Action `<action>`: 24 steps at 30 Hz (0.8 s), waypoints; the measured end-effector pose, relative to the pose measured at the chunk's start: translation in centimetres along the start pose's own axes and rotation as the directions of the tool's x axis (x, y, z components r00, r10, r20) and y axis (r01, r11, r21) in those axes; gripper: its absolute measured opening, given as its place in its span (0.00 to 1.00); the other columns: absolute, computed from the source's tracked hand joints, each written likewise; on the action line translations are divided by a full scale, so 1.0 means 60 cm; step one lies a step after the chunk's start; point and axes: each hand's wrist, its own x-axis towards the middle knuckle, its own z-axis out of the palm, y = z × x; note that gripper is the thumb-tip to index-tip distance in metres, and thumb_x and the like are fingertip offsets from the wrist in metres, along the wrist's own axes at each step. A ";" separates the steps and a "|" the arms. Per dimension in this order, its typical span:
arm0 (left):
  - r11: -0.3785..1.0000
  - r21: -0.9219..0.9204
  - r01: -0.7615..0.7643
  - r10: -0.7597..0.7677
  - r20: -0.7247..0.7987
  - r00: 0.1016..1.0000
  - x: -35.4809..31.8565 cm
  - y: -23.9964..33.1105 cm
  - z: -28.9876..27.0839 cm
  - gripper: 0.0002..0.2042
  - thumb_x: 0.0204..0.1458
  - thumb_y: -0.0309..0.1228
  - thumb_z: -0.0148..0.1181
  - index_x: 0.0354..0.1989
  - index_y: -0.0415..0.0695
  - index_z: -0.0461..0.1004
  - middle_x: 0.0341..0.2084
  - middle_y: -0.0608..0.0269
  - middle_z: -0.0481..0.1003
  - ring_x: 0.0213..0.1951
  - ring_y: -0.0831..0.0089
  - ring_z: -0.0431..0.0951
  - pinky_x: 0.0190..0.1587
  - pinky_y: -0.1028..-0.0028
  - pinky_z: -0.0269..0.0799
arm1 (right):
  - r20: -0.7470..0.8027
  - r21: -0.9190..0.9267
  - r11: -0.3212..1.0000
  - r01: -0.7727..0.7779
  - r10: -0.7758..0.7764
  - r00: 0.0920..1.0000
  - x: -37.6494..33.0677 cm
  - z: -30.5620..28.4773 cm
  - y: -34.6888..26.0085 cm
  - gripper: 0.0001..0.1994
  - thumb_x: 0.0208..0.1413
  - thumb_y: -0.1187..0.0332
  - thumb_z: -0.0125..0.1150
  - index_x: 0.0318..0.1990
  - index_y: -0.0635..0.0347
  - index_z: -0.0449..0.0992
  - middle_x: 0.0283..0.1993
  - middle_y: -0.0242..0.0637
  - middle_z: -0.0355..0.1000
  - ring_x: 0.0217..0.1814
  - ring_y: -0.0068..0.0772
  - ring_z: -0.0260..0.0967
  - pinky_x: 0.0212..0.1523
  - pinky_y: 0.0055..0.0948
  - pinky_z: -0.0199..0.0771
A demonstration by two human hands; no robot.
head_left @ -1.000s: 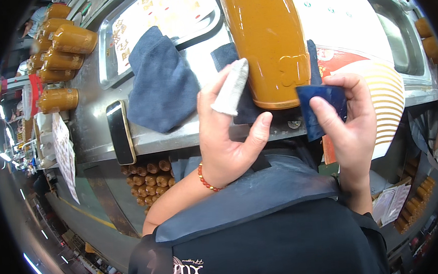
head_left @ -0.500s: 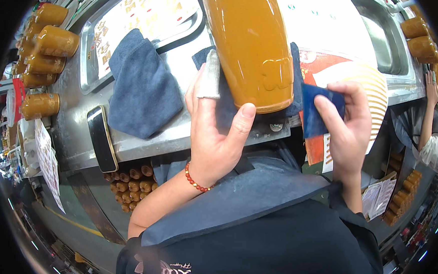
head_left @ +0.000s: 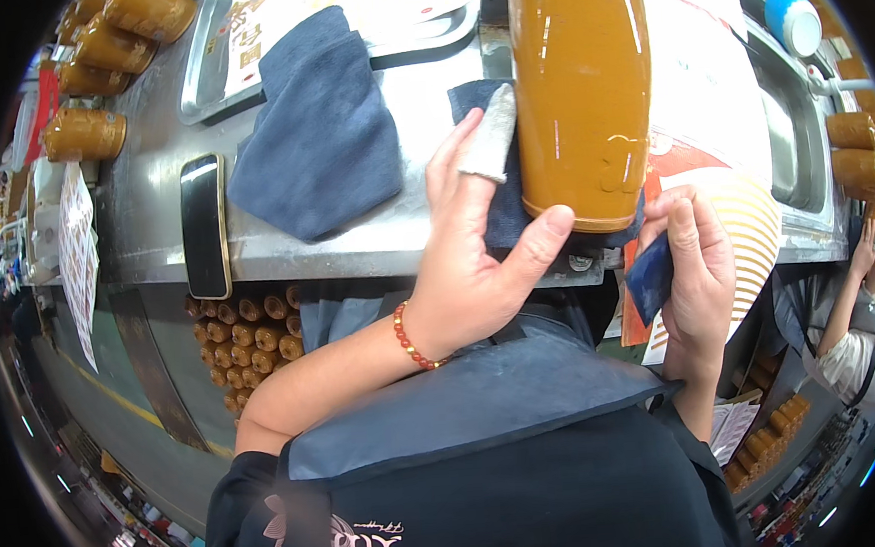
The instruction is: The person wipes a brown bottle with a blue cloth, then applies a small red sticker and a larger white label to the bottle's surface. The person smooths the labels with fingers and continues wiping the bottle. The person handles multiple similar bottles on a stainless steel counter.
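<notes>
A large bottle of brown-orange liquid [head_left: 582, 94] lies on a dark blue cloth [head_left: 497, 185] at the edge of a steel counter [head_left: 285, 245]. My left hand [head_left: 472, 256] holds the bottle's near end, thumb under it and fingers up its left side; one finger wears a white wrap. My right hand [head_left: 693, 278] pinches a fold of the same dark blue cloth [head_left: 650, 276] just below and right of the bottle's base. A red bead bracelet [head_left: 412, 340] sits on my left wrist.
A second blue cloth [head_left: 324, 140] lies crumpled on the counter to the left, beside a black phone [head_left: 204, 226]. Several similar brown bottles [head_left: 83, 130] stand at far left, more on a rack below [head_left: 251, 330] and at right [head_left: 856, 158]. A metal tray [head_left: 233, 35] lies behind. Another person [head_left: 852, 328] works at right.
The view has shifted closer and the bottle sits higher in the picture. My left hand slid toward the bottle's base, thumb now under it. My right hand dropped lower with the cloth.
</notes>
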 end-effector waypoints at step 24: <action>0.886 0.382 -0.262 0.258 0.062 0.964 0.029 0.045 -0.010 0.47 0.45 0.34 0.74 0.73 0.34 0.53 0.70 0.43 0.53 0.71 0.50 0.55 0.72 0.59 0.51 | 0.167 0.295 0.938 -0.182 0.137 0.976 0.019 0.005 -0.007 0.12 0.65 0.71 0.62 0.52 0.62 0.70 0.36 0.28 0.73 0.41 0.17 0.72 0.48 0.16 0.69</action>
